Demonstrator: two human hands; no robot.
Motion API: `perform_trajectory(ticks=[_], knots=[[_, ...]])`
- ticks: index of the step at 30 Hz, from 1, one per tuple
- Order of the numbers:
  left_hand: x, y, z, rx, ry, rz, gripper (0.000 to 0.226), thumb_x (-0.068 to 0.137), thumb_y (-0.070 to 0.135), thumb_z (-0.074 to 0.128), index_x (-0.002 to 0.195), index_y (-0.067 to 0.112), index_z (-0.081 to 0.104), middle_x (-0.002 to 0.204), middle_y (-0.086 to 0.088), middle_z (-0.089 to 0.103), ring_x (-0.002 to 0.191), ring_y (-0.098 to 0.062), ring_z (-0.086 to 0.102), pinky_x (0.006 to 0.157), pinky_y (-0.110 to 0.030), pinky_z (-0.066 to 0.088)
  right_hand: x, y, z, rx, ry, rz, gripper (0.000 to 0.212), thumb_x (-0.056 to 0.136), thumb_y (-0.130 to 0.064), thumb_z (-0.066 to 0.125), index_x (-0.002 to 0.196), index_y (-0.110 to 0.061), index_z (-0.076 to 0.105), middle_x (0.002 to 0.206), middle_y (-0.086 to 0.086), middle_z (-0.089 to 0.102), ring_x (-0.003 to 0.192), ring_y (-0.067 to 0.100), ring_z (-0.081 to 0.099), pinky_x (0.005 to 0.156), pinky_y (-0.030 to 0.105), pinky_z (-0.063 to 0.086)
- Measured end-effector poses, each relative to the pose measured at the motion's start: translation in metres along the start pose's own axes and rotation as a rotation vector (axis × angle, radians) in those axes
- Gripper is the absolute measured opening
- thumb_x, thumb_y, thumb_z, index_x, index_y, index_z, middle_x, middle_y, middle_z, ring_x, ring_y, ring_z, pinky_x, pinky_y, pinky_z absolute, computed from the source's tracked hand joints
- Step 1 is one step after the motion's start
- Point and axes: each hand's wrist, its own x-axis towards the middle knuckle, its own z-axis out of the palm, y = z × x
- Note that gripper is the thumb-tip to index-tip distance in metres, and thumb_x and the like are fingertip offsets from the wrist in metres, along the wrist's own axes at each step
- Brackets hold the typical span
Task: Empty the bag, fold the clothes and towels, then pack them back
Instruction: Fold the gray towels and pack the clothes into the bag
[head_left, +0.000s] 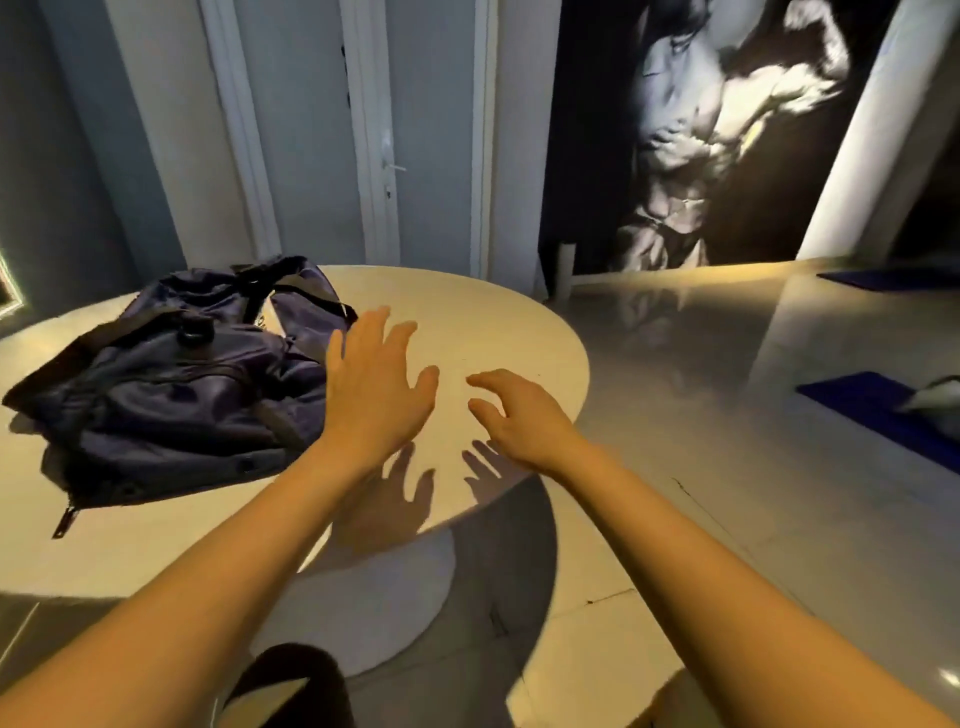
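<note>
L hand (376, 379) & R hand (519, 415) are held above the table (467, 312), L w/ fingers spread, R loosely curled, nothing gripped by either; the bag (171, 384) is laid on the table's left part, seemingly zipped, just beside L hand, contact can't be told; if it's tipped out fast, clothes could be slid off the smooth round top onto the floor (727, 415); top is pale & glossy; a white door (426, 130), b/w poster (717, 130) & blue mats (878, 410) are seen beyond.
</note>
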Motion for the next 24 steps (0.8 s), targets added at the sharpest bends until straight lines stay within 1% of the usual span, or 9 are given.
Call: perform_trajectory(ticks=[3, 5, 8, 10, 16, 20, 24], knots=[[-0.011, 0.076, 0.035, -0.080, -0.141, 0.050, 0.055, 0.098, 0.046, 0.060, 0.147, 0.022, 0.051, 0.163, -0.007, 0.036, 0.150, -0.029, 0.030, 0.125, -0.049, 0.021, -0.044, 0.053, -0.034, 0.005, 0.036, 0.097, 0.041, 0.106, -0.031, 0.048, 0.144, -0.017, 0.053, 0.151, 0.002, 0.050, 0.138, 0.021, 0.046, 0.112, 0.031, 0.033], [-0.019, 0.120, 0.059, -0.108, -0.208, 0.099, 0.054, 0.098, 0.047, 0.059, 0.146, 0.023, 0.051, 0.161, -0.005, 0.039, 0.149, -0.027, 0.033, 0.122, -0.045, 0.025, -0.069, 0.086, -0.052, 0.014, 0.068, 0.166, 0.039, 0.105, -0.029, 0.051, 0.141, -0.016, 0.056, 0.147, 0.003, 0.054, 0.134, 0.022, 0.050, 0.110, 0.034, 0.038], [-0.029, 0.178, 0.092, -0.136, -0.304, 0.201, 0.053, 0.096, 0.044, 0.060, 0.142, 0.018, 0.056, 0.151, -0.006, 0.051, 0.138, -0.027, 0.045, 0.113, -0.043, 0.037, -0.105, 0.134, -0.073, 0.032, 0.120, 0.266, 0.036, 0.103, -0.030, 0.054, 0.136, -0.016, 0.060, 0.140, 0.003, 0.058, 0.130, 0.022, 0.053, 0.110, 0.039, 0.043], [-0.035, 0.214, 0.116, -0.176, -0.360, 0.255, 0.051, 0.095, 0.043, 0.061, 0.139, 0.017, 0.059, 0.145, -0.005, 0.056, 0.132, -0.026, 0.049, 0.109, -0.042, 0.042, -0.127, 0.166, -0.086, 0.040, 0.157, 0.339, 0.036, 0.102, -0.032, 0.055, 0.134, -0.018, 0.061, 0.139, 0.002, 0.059, 0.129, 0.021, 0.054, 0.109, 0.042, 0.044], [-0.060, 0.307, 0.205, -0.289, -0.526, 0.363, 0.046, 0.096, 0.044, 0.061, 0.136, 0.022, 0.057, 0.141, 0.001, 0.055, 0.132, -0.020, 0.047, 0.107, -0.039, 0.043, -0.193, 0.256, -0.105, 0.077, 0.227, 0.588, 0.034, 0.103, -0.033, 0.054, 0.133, -0.020, 0.063, 0.137, -0.001, 0.063, 0.125, 0.018, 0.058, 0.104, 0.039, 0.049], [-0.082, 0.351, 0.271, -0.328, -0.681, 0.443, 0.047, 0.095, 0.043, 0.062, 0.136, 0.021, 0.058, 0.142, 0.000, 0.056, 0.132, -0.021, 0.048, 0.108, -0.042, 0.045, -0.237, 0.318, -0.100, 0.118, 0.257, 0.760, 0.032, 0.102, -0.030, 0.055, 0.131, -0.020, 0.064, 0.134, -0.002, 0.064, 0.123, 0.018, 0.059, 0.103, 0.040, 0.049], [-0.105, 0.378, 0.338, -0.314, -0.837, 0.498, 0.047, 0.095, 0.041, 0.063, 0.136, 0.019, 0.059, 0.143, -0.003, 0.056, 0.133, -0.025, 0.047, 0.107, -0.041, 0.044, -0.277, 0.369, -0.081, 0.174, 0.259, 0.926, 0.031, 0.103, -0.026, 0.054, 0.132, -0.016, 0.064, 0.135, 0.002, 0.064, 0.122, 0.021, 0.059, 0.104, 0.041, 0.049]])
